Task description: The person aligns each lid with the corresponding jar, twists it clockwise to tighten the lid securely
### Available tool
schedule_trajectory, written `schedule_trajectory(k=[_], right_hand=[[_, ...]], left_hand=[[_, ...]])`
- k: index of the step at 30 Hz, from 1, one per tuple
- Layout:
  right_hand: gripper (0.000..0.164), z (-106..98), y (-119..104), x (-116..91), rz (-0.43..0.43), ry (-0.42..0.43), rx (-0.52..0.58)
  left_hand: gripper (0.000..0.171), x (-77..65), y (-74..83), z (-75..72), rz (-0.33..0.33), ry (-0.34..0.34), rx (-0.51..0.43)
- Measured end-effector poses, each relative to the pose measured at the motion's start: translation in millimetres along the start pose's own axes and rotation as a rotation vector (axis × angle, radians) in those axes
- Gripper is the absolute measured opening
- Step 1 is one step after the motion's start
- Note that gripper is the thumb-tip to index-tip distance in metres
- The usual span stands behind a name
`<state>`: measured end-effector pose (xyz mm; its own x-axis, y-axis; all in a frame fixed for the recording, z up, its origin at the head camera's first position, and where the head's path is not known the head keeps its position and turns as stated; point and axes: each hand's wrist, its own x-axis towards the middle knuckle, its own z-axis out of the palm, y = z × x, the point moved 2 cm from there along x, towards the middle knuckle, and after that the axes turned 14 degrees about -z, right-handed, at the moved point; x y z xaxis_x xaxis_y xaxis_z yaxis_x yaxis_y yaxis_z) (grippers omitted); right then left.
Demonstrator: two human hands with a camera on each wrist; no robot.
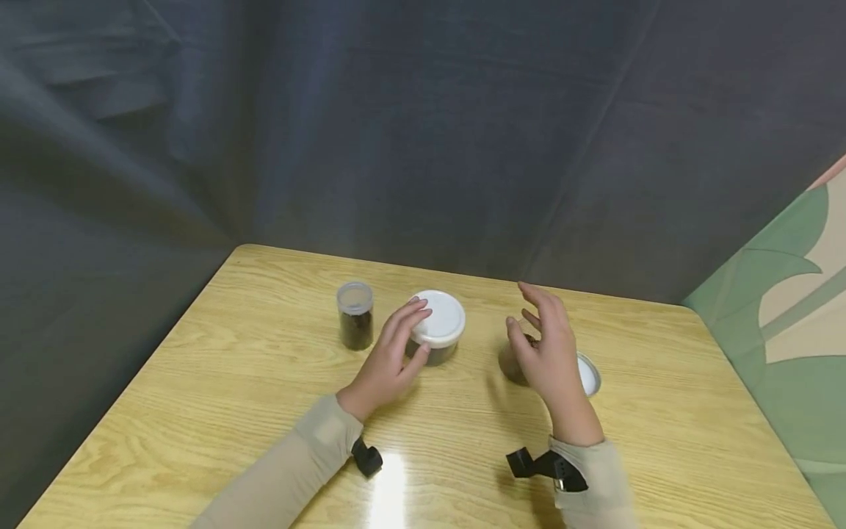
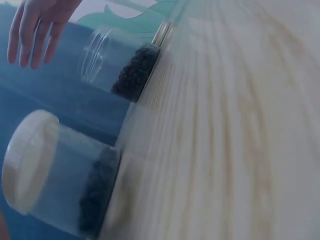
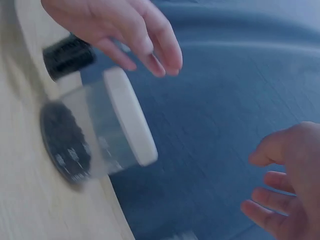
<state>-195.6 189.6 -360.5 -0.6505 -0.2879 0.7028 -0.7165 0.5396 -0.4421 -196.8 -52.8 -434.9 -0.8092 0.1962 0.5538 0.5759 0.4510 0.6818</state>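
A wide clear jar with a white lid (image 1: 441,317) stands upright on the table, dark pieces in its bottom. Beside it is my left hand (image 1: 386,364), fingers loosely spread at the lid's left edge; the right wrist view shows this hand (image 3: 125,25) just off the lid. My right hand (image 1: 551,353) hovers above a lidless clear jar (image 1: 509,365), fingers apart and nothing held. Dark bean-like pieces (image 2: 135,72) fill that jar's lower part in the left wrist view. Part of this jar is hidden behind the right hand in the head view.
A narrow clear jar (image 1: 356,323) of dark contents stands left of the lidded one. To the right of the right hand, a round lid (image 1: 588,375) lies on the wooden table (image 1: 264,382). A dark curtain (image 1: 423,147) hangs behind the far edge.
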Motion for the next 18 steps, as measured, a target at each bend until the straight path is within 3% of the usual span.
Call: schedule_trajectory(k=[13,18], right_hand=[[0.041,-44.9,27.9,-5.2,0.082,0.013,-0.118],[0.040,-58.6,41.4,-10.7,0.157,-0.047,-0.179]], left_hand=[[0.050,15.7,37.5,24.4,0.055,-0.107,-0.045],[0.054,22.1,50.9,34.6,0.037,-0.145,-0.082]])
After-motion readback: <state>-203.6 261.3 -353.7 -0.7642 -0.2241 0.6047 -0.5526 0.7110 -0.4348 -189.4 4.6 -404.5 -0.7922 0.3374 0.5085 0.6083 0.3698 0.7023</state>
